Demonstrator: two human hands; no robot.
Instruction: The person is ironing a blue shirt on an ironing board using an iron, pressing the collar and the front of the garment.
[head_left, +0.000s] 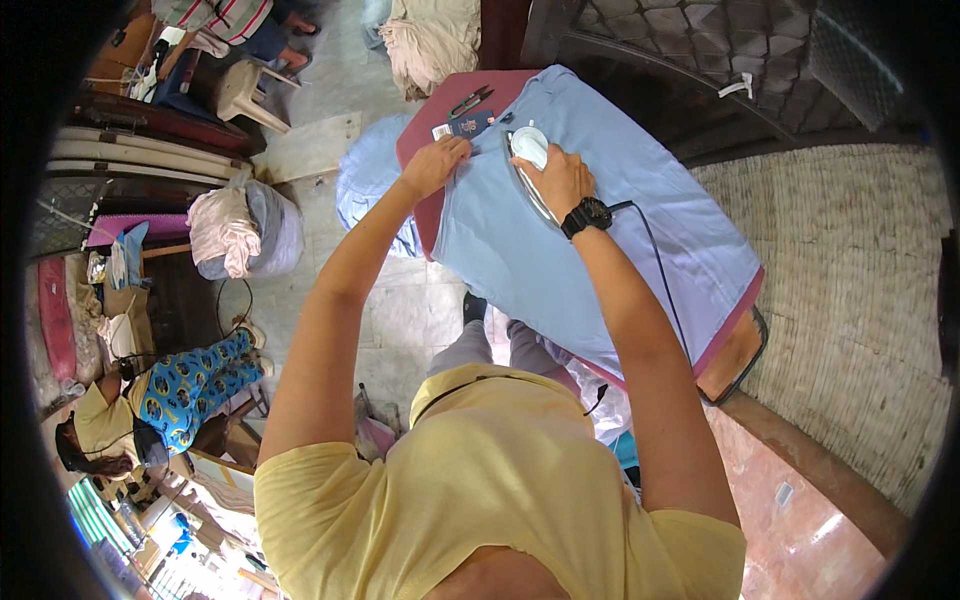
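A light blue cloth (pixel 600 150), which looks like a garment, lies spread over a maroon-covered ironing board (pixel 425 135). My right hand (pixel 560 182), with a black watch at the wrist, is wrapped round the handle of a clothes iron (pixel 530 146). The iron rests on the cloth near its left edge, and its black cord (pixel 655 250) runs back along my forearm. At the board's left side my left hand (pixel 438 165) is closed, its fingertips at the cloth's edge. Just beyond it lie a small dark blue packet (pixel 470 124) and thread snips (pixel 471 101).
Light blue fabric (pixel 375 175) is heaped left of the board; a beige cloth pile (pixel 430 45) stands beyond it. Further left are a filled bundle (pixel 250 230) and a plastic chair (pixel 248 95). Two other people are at the left. A dark metal grille (pixel 690 60) borders the far right.
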